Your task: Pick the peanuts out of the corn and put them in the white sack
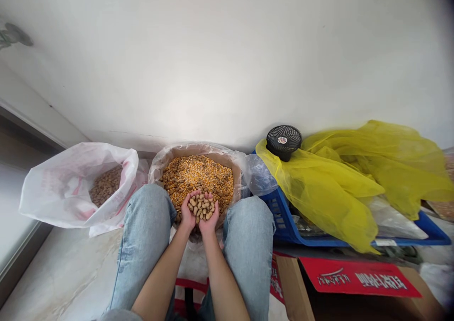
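Note:
Cupped side by side, my left hand (187, 213) and my right hand (210, 222) hold a heap of unshelled peanuts (203, 206) between them. Both hands are above the near edge of a plastic-lined bag (238, 174) between my knees. Orange and yellow corn kernels (202, 170) fill this bag, with some darker pieces mixed in that look like peanuts. To the left stands a white woven bag (76, 188), its mouth open toward me, with more peanuts (105, 186) inside.
On the right, a blue plastic crate (319, 241) carries yellow mesh bags (329, 188) and a small black fan (283, 140). An open cardboard box with a red flap (362, 277) sits in front of it. Behind everything rises a white wall (198, 65).

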The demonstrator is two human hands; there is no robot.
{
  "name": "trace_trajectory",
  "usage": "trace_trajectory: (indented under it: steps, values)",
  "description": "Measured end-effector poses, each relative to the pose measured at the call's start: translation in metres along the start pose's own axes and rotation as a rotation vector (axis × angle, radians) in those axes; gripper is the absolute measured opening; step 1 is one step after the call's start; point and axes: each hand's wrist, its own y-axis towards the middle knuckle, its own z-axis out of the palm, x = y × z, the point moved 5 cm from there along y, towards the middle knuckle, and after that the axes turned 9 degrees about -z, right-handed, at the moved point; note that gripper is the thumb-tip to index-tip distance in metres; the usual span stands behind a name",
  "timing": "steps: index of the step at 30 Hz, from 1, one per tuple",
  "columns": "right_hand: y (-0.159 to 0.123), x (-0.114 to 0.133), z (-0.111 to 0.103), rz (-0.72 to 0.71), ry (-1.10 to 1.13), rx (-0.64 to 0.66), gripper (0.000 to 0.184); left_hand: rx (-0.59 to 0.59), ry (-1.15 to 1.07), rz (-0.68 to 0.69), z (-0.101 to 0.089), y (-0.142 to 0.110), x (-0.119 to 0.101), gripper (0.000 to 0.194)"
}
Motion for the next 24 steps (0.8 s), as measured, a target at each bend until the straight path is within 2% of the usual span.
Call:
trace_trajectory:
  steps: [10, 22, 24]
  values:
    - [0.0017, -0.0047, -0.0015, -0.003, -0.07, 0.01, 0.029, -0.047, 0.127, 0.052, 0.001, -0.003, 0.0026, 0.022]
    - [-0.0011, -0.0007, 0.0015, -0.009, -0.052, -0.009, 0.03, -0.114, -0.006, 0.045, -0.005, -0.0006, -0.0003, 0.019]
    - [-0.0016, 0.0016, 0.003, -0.02, -0.043, 0.0, 0.031, -0.087, -0.026, 0.025, -0.0037, -0.0002, -0.001, 0.022]
